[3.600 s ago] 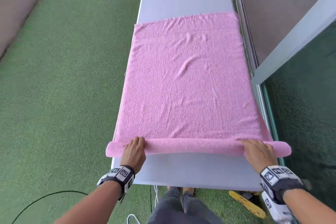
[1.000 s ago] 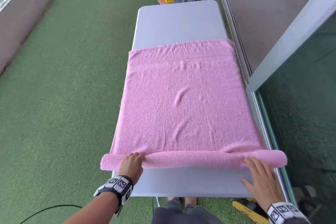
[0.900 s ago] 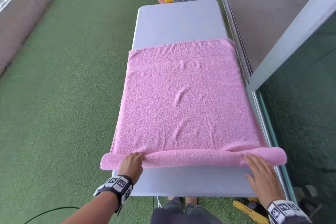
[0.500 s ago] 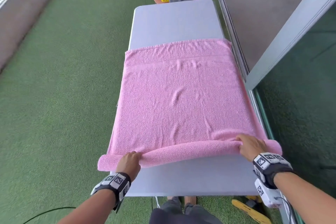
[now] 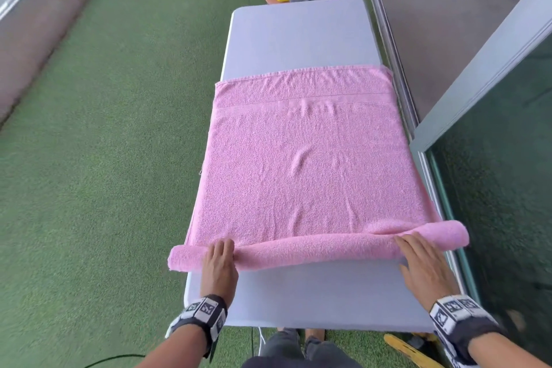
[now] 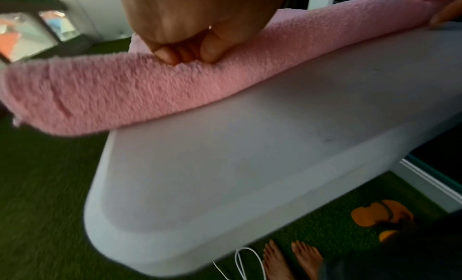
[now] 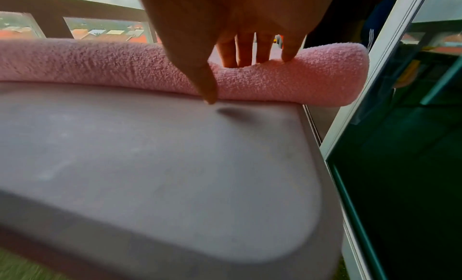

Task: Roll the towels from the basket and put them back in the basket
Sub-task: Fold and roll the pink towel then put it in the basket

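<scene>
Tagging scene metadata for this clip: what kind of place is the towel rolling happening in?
Likely a home balcony, some floors up: green artificial turf floor, a dark railing with glazed panels showing rooftops beyond, and a white-framed sliding glass door beside the white plastic table.

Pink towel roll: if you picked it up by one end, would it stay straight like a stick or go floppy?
Probably floppy: the pink towel roll dents under the fingers of the right hand and droops past the table edge. It would likely unroll too, since nothing ties it.
</scene>
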Demonstrator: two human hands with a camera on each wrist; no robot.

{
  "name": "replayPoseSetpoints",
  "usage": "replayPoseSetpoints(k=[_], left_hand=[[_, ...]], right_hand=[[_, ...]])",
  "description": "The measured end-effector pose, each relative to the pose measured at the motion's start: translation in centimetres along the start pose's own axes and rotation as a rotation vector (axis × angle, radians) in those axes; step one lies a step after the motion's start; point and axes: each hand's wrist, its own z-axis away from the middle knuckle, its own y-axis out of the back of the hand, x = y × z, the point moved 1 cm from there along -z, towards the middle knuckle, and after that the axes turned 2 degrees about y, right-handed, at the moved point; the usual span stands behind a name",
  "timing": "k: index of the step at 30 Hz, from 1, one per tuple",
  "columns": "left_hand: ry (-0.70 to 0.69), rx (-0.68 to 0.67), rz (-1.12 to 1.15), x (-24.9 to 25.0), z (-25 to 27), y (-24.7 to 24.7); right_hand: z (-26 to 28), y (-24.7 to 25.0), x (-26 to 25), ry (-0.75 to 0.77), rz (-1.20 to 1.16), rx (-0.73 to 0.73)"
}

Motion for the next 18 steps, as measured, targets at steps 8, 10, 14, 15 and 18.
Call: replayPoseSetpoints(k=[8,10,14,15,18], left_hand=[[-0.110,-0.073,-0.004,-2.1,2.1,-2.2],[-0.153,-0.087,-0.013,-2.4,0.6,-1.7],[-0.168,-0.146,-0.052,-1.0,-2.9,0.2],[-0.167,-0.164,-0.067,-0.9,-3.4,0.3],[-0.154,-0.205,-0.087,-1.1,-3.4,0.4]], right_hand=[[-1.7,0.1,-0.3,-0.092,-0.110,0.017],[-2.1,0.1,-0.2,-0.109,-0.148,0.016],[-3.3,0.2,-0.3,-0.134,-0.178,0.001],[-3.4,0.2,-0.3,-0.148,-0.175,-0.003],[-2.0,0.1,-0.6,-0.151,-0.146,-0.029]])
